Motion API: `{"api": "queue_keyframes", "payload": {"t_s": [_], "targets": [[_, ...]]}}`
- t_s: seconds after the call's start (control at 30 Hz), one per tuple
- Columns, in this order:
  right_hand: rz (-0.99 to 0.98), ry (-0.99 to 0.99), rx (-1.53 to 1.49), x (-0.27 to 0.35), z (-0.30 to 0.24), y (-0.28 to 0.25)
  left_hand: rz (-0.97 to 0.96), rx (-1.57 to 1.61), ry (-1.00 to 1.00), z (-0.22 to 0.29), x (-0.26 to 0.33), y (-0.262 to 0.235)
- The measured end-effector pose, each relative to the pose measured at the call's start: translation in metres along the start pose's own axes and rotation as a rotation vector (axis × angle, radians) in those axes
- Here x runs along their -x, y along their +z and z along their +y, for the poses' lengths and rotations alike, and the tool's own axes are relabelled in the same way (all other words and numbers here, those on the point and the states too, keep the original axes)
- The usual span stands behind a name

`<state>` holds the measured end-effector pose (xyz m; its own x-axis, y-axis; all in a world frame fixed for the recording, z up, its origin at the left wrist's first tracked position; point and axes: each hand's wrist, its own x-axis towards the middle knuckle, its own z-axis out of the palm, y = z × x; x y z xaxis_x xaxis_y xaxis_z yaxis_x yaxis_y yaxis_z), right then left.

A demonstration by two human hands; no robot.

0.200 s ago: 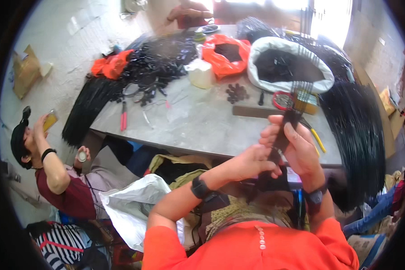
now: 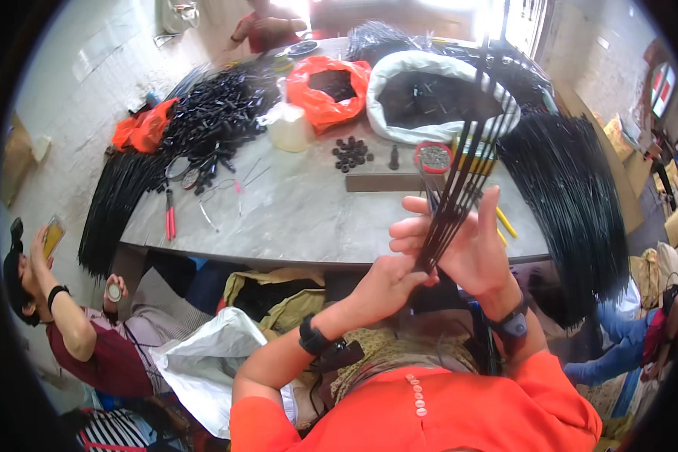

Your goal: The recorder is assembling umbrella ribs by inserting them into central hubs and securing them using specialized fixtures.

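Observation:
A bundle of several thin black rods (image 2: 463,162) stands nearly upright in front of me, fanning out toward the top. My left hand (image 2: 384,282) grips its lower end from below. My right hand (image 2: 467,241) wraps the rods just above, fingers curled round them and thumb raised. Both hands hover over the near edge of the grey table (image 2: 301,215). I wear orange sleeves and a dark band on each wrist.
On the table lie a white sack of black parts (image 2: 437,94), an orange bag (image 2: 328,87), small black caps (image 2: 352,153), a red tin (image 2: 433,157), red-handled pliers (image 2: 170,218) and heaps of black rods (image 2: 572,196). A person with a phone (image 2: 60,301) sits at lower left; another sits across the table (image 2: 267,26).
The rod bundle has swung up from a short clump at my hands into a tall upright fan. Both hands have shifted slightly on it.

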<state>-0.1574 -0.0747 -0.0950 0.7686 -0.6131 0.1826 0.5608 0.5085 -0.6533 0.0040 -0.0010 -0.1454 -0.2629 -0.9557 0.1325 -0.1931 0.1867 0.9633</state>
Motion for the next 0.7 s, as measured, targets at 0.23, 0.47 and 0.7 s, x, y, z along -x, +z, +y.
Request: {"api": "queue_keyframes", "payload": {"t_s": [0.23,0.47,0.7], "targets": [[0.236,0.067,0.099,-0.019,-0.017,-0.037,0.133,-0.003,-0.083,-0.07,0.008,0.037],[0.39,0.056,0.162,-0.057,-0.01,-0.083,0.26,-0.079,-0.016,-0.144,0.027,0.071],[0.41,0.005,0.347,-0.115,-0.014,-0.116,0.361,-0.092,-0.082,-0.207,0.031,0.08]]}}
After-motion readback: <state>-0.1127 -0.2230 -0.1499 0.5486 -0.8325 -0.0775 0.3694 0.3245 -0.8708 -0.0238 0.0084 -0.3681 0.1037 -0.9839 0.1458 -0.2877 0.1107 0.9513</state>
